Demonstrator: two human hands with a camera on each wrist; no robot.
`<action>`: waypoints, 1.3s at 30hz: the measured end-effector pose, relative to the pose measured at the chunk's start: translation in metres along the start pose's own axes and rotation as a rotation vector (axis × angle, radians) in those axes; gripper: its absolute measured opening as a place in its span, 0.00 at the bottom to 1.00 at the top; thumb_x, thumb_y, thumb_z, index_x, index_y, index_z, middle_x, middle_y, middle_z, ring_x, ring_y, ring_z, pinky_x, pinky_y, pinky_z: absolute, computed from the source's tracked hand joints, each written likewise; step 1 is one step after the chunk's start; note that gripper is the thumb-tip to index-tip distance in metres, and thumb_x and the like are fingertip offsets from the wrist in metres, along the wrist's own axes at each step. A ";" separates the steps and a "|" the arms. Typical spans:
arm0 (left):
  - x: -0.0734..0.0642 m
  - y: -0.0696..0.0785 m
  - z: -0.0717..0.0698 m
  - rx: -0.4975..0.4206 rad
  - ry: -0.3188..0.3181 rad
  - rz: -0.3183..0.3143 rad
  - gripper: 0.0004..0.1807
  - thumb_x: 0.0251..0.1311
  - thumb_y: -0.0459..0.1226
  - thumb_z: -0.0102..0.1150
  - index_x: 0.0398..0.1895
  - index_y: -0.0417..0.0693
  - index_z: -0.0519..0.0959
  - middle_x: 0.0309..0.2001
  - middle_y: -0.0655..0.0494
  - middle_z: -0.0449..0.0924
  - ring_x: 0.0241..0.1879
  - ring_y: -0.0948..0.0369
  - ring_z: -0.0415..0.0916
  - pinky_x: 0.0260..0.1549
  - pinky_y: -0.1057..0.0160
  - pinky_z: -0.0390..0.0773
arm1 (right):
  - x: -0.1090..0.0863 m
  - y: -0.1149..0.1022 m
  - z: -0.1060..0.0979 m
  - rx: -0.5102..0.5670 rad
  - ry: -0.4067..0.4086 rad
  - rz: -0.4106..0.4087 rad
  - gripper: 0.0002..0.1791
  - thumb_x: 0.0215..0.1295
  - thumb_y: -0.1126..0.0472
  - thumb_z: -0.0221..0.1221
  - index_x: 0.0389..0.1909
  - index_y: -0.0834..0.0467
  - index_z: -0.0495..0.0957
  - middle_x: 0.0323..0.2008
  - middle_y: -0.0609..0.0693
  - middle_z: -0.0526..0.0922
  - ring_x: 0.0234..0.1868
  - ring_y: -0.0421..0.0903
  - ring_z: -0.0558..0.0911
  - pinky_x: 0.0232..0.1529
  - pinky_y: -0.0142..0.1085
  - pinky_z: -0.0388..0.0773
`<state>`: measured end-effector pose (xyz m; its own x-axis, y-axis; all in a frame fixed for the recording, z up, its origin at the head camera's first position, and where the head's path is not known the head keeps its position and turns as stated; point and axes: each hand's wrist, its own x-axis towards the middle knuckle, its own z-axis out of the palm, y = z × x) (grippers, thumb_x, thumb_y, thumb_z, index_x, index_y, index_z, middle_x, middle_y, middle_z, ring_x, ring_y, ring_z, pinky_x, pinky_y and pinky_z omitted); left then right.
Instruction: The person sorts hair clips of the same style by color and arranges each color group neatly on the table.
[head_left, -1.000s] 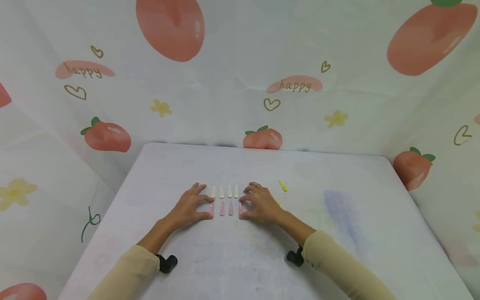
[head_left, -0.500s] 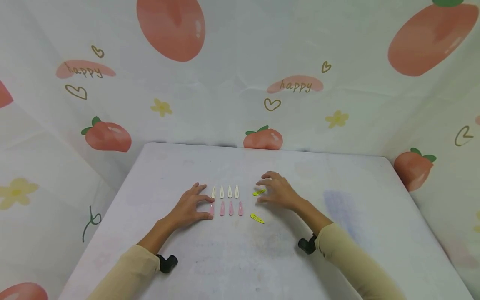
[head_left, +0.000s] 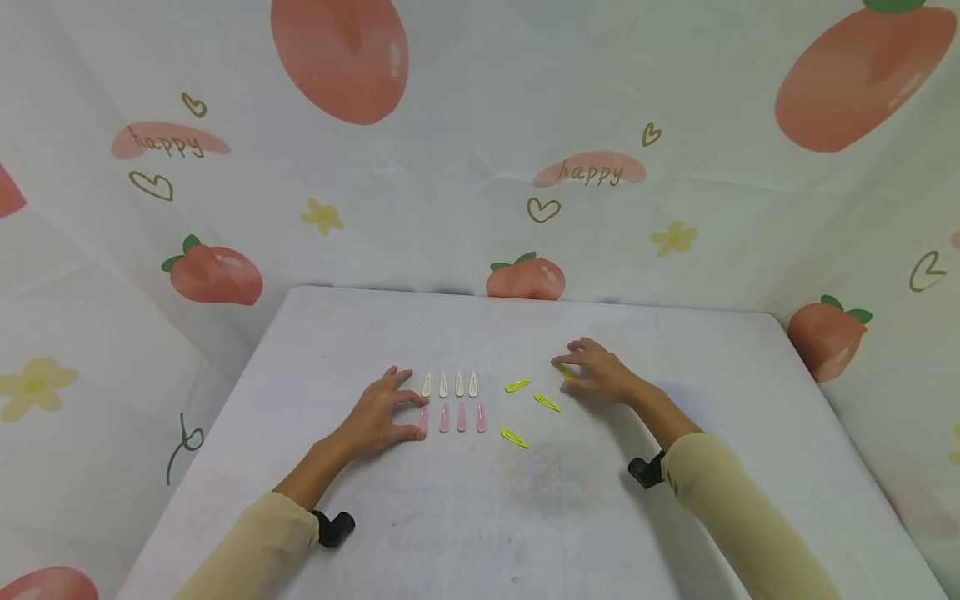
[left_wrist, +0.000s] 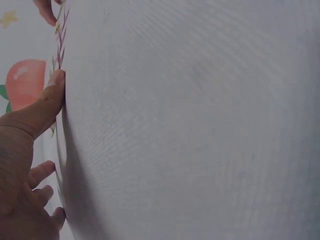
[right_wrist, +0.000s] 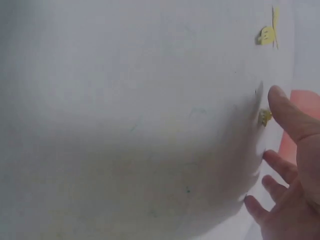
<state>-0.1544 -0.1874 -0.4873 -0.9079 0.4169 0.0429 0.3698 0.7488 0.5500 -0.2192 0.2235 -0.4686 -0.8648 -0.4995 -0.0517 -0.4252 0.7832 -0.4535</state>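
A row of several pink snap hair clips (head_left: 461, 417) lies on the table below a row of several white hair clips (head_left: 443, 384). My left hand (head_left: 378, 415) rests at the left end and holds the leftmost pink hair clip (head_left: 423, 419), thumb at its near end and index finger at its far end. To the right, my right hand (head_left: 600, 373) reaches over a yellow hair clip (head_left: 566, 372), thumb and index finger spread on either side of it. In the right wrist view that yellow clip (right_wrist: 265, 117) shows beside the thumb (right_wrist: 285, 110), with a gap to the index finger.
Between the rows and my right hand lie more yellow clips: one tilted at the back (head_left: 517, 386), a middle clip (head_left: 547, 402) and a nearer clip (head_left: 515, 437). The white tabletop (head_left: 450, 533) meets a printed cloth backdrop (head_left: 465, 150) behind.
My right hand has left the rightmost pink clip and moved right and back to the farthest yellow clip, uncovering the other yellow ones. My left hand has stayed in place.
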 end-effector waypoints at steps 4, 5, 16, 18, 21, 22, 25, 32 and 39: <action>0.000 0.000 0.000 0.009 0.002 -0.001 0.26 0.44 0.47 0.79 0.49 0.51 0.86 0.70 0.37 0.65 0.74 0.36 0.48 0.66 0.31 0.51 | -0.001 0.001 -0.001 -0.008 0.005 0.023 0.23 0.62 0.55 0.68 0.57 0.57 0.82 0.62 0.66 0.72 0.66 0.65 0.66 0.62 0.66 0.63; 0.000 0.000 0.000 0.013 0.001 0.000 0.26 0.44 0.47 0.79 0.49 0.51 0.85 0.70 0.37 0.65 0.74 0.36 0.48 0.66 0.31 0.52 | -0.001 0.001 -0.001 0.000 0.011 0.031 0.23 0.61 0.55 0.68 0.57 0.57 0.82 0.62 0.65 0.73 0.67 0.65 0.66 0.62 0.66 0.63; 0.000 0.003 0.000 0.052 0.011 0.023 0.27 0.45 0.47 0.79 0.50 0.52 0.83 0.69 0.37 0.66 0.74 0.37 0.49 0.65 0.32 0.55 | -0.001 0.001 0.001 0.034 0.054 0.087 0.25 0.60 0.54 0.69 0.57 0.60 0.81 0.61 0.65 0.74 0.66 0.64 0.67 0.63 0.65 0.61; 0.000 0.003 0.000 0.057 0.013 0.026 0.28 0.44 0.47 0.79 0.51 0.52 0.83 0.69 0.38 0.66 0.74 0.37 0.49 0.65 0.32 0.56 | -0.001 0.001 0.002 0.034 0.060 0.099 0.25 0.60 0.54 0.70 0.57 0.60 0.81 0.61 0.65 0.74 0.66 0.64 0.67 0.63 0.65 0.61; 0.000 0.003 0.001 0.065 0.021 0.040 0.28 0.44 0.47 0.79 0.51 0.52 0.83 0.69 0.38 0.66 0.74 0.37 0.51 0.64 0.32 0.58 | 0.000 0.002 0.004 0.031 0.067 0.120 0.26 0.59 0.54 0.71 0.57 0.59 0.81 0.62 0.64 0.74 0.67 0.64 0.67 0.64 0.65 0.61; 0.000 0.002 0.001 0.065 0.025 0.046 0.28 0.44 0.47 0.79 0.51 0.51 0.83 0.69 0.38 0.66 0.74 0.37 0.51 0.64 0.32 0.58 | 0.000 0.002 0.005 0.027 0.069 0.127 0.26 0.59 0.54 0.71 0.57 0.59 0.82 0.62 0.64 0.74 0.67 0.64 0.67 0.64 0.65 0.61; 0.000 0.003 0.000 0.062 0.041 0.067 0.28 0.43 0.47 0.80 0.50 0.51 0.84 0.68 0.38 0.67 0.73 0.37 0.53 0.63 0.31 0.60 | 0.001 0.004 0.008 0.011 0.080 0.149 0.26 0.58 0.53 0.71 0.57 0.58 0.82 0.62 0.63 0.74 0.67 0.63 0.67 0.64 0.65 0.60; -0.002 0.003 -0.001 0.060 0.063 0.089 0.29 0.43 0.47 0.80 0.50 0.49 0.84 0.67 0.39 0.69 0.72 0.38 0.55 0.62 0.32 0.61 | 0.000 0.006 0.011 0.028 0.114 0.156 0.26 0.57 0.53 0.72 0.55 0.58 0.83 0.62 0.63 0.74 0.67 0.63 0.67 0.65 0.65 0.59; -0.004 0.005 -0.002 0.041 0.065 0.094 0.29 0.44 0.46 0.79 0.52 0.49 0.83 0.67 0.40 0.68 0.72 0.40 0.56 0.63 0.33 0.61 | 0.000 0.006 0.010 0.026 0.108 0.146 0.26 0.58 0.53 0.72 0.56 0.59 0.82 0.62 0.63 0.74 0.67 0.63 0.67 0.65 0.65 0.59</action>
<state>-0.1497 -0.1861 -0.4828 -0.8792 0.4531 0.1471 0.4604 0.7289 0.5066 -0.2185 0.2243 -0.4804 -0.9412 -0.3370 -0.0235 -0.2869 0.8341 -0.4712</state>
